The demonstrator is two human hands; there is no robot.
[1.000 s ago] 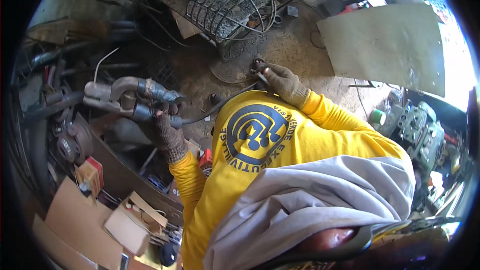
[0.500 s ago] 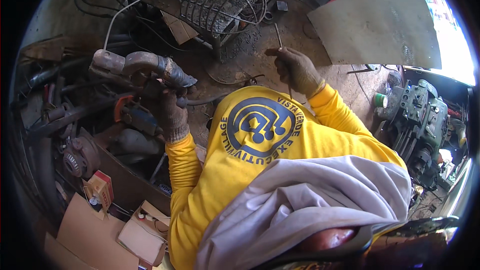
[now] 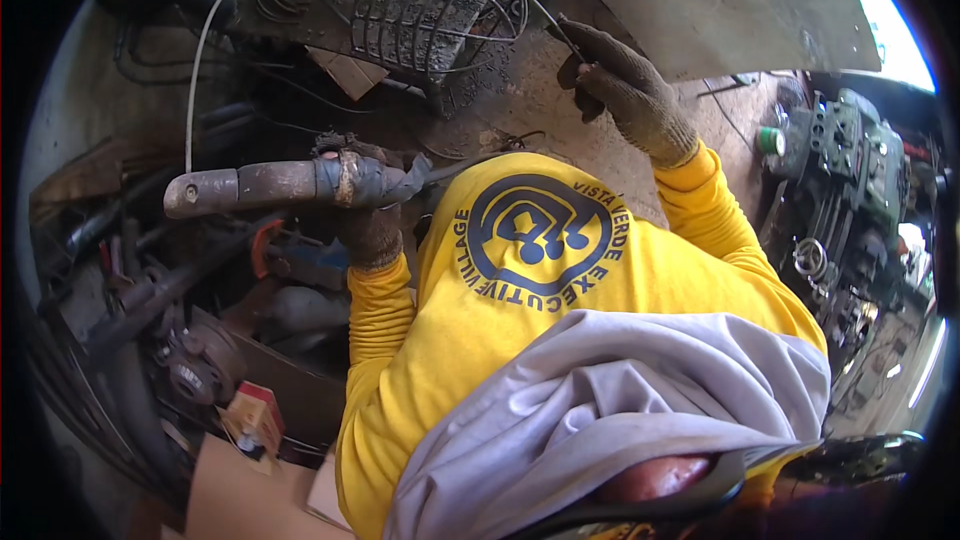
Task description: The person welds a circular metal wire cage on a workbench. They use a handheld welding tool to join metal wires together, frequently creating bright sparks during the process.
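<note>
My left hand (image 3: 372, 235), in a brown knitted glove, is closed around a worn welding electrode holder (image 3: 275, 186) wrapped in dark tape. A long pale electrode (image 3: 198, 70) rises from the holder's left end toward the upper edge. From its other end a cable (image 3: 460, 171) runs right, past my yellow shirt. Up and to the right, my gloved right hand (image 3: 632, 90) pinches a thin metal rod (image 3: 547, 15), which slants up and left. The rod's far end comes near a cage of curved metal bars (image 3: 440, 25), and I cannot tell whether they touch.
The cage rests on a dark, littered metal table. A large metal sheet (image 3: 740, 15) leans at the upper right. Beyond my right arm stands a green-grey machine (image 3: 842, 155) with a green can (image 3: 770, 140) beside it. Scrap pipes, tools and cardboard (image 3: 235, 485) crowd the left.
The electrode holder has turned level and come lower, and its electrode now stands more upright. My right hand has moved up and right, tilting the rod toward the cage.
</note>
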